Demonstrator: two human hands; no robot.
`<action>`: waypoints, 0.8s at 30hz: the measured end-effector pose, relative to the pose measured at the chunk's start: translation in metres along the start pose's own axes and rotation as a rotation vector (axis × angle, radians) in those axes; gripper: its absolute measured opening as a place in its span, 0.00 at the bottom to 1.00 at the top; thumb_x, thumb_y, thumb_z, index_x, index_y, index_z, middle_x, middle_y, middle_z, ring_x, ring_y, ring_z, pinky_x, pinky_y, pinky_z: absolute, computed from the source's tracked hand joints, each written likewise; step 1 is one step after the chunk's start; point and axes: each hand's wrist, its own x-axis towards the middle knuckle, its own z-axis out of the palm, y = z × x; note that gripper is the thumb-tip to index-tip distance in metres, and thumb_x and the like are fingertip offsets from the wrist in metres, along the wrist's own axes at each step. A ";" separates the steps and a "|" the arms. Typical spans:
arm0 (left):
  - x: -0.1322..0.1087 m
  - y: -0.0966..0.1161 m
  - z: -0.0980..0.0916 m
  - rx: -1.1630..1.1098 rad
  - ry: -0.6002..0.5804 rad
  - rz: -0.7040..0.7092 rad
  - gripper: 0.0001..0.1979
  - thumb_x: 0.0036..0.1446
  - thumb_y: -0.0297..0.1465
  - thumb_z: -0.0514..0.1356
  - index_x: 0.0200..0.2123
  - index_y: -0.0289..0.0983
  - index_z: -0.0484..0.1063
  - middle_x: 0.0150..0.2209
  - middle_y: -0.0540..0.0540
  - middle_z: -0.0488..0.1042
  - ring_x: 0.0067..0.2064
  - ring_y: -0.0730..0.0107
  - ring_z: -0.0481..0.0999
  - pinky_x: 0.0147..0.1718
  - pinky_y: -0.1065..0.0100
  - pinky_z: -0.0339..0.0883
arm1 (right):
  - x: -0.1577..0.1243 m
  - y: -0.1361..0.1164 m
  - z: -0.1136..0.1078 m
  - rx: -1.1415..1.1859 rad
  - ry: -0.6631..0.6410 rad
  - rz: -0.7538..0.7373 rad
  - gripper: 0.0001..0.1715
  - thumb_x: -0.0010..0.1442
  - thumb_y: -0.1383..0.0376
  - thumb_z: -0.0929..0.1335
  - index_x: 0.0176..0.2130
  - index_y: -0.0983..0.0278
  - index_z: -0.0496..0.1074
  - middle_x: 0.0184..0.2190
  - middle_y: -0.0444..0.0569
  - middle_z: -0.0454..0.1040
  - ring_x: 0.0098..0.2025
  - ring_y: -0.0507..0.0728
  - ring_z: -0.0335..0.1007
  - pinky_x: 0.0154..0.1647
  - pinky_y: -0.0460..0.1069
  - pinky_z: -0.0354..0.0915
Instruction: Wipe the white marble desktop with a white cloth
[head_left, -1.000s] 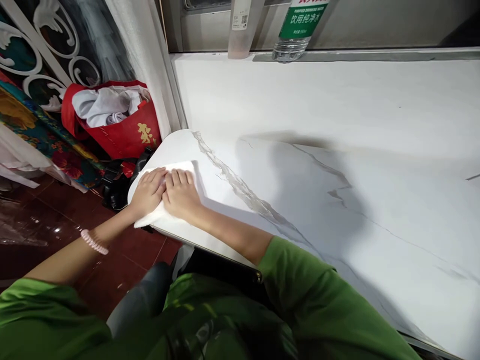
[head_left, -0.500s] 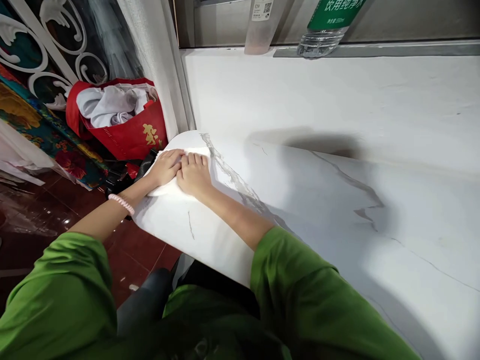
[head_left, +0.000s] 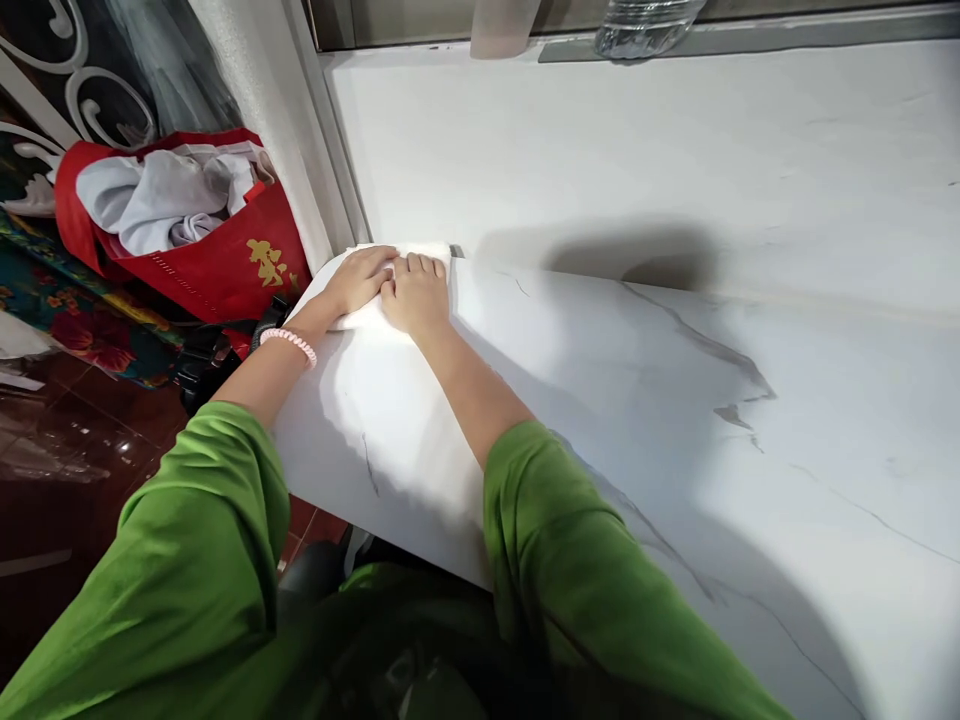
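A: Head view. Hands?
B: Left hand [head_left: 362,280] and right hand [head_left: 417,296] touch side by side, palms flat on the white cloth [head_left: 365,319]. Fingers are stretched out, clasping nothing.
A: Cloth position?
B: Far left corner of the marble table [head_left: 600,400], beside the white ledge [head_left: 600,140]. A red bag [head_left: 225,270] stands on the floor nearby.

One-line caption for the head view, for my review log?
Left hand and right hand press a white cloth flat on a marble table, near a red bag.
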 end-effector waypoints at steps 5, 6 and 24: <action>-0.022 0.020 0.000 0.038 -0.010 -0.032 0.23 0.62 0.31 0.49 0.58 0.34 0.66 0.61 0.42 0.68 0.63 0.59 0.64 0.64 0.58 0.52 | -0.026 -0.003 -0.017 0.000 -0.016 -0.055 0.26 0.64 0.68 0.56 0.55 0.77 0.67 0.52 0.66 0.70 0.56 0.68 0.60 0.59 0.62 0.49; -0.031 0.028 -0.001 0.049 -0.017 -0.033 0.23 0.62 0.31 0.49 0.59 0.34 0.66 0.61 0.41 0.68 0.64 0.59 0.64 0.64 0.58 0.51 | -0.035 -0.005 -0.022 0.000 -0.019 -0.068 0.26 0.63 0.68 0.56 0.56 0.78 0.67 0.52 0.66 0.70 0.56 0.69 0.60 0.60 0.62 0.50; -0.199 0.166 -0.006 0.161 -0.099 -0.051 0.26 0.64 0.30 0.43 0.63 0.29 0.58 0.66 0.33 0.60 0.69 0.53 0.54 0.67 0.48 0.42 | -0.210 -0.027 -0.097 -0.031 -0.104 -0.352 0.33 0.64 0.64 0.56 0.61 0.83 0.62 0.62 0.69 0.63 0.66 0.70 0.53 0.67 0.65 0.46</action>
